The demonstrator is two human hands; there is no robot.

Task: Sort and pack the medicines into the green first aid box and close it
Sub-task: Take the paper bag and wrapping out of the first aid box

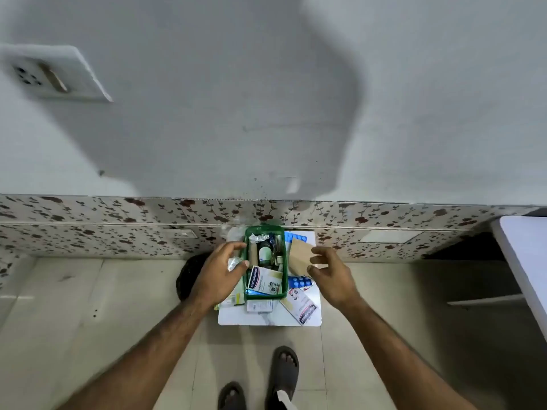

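Note:
The green first aid box [285,261] stands open on a small white table [266,319], holding a bottle [264,253], a plaster packet [263,280] and a crumpled foil strip [258,238]. My left hand [217,273] is at the box's left wall, fingers pinched on a silver foil strip [233,264]. My right hand [333,276] hovers to the right of the box, fingers apart and empty, beside a brown paper envelope [299,257]. Blue pill strips [300,282] and more plaster packets [305,309] lie on the table around the box.
The table stands against a flower-patterned tiled wall base [118,232]. A dark round object [189,273] sits on the floor to its left. A white table edge [524,261] juts in at the right. My sandalled feet [284,371] are below the table.

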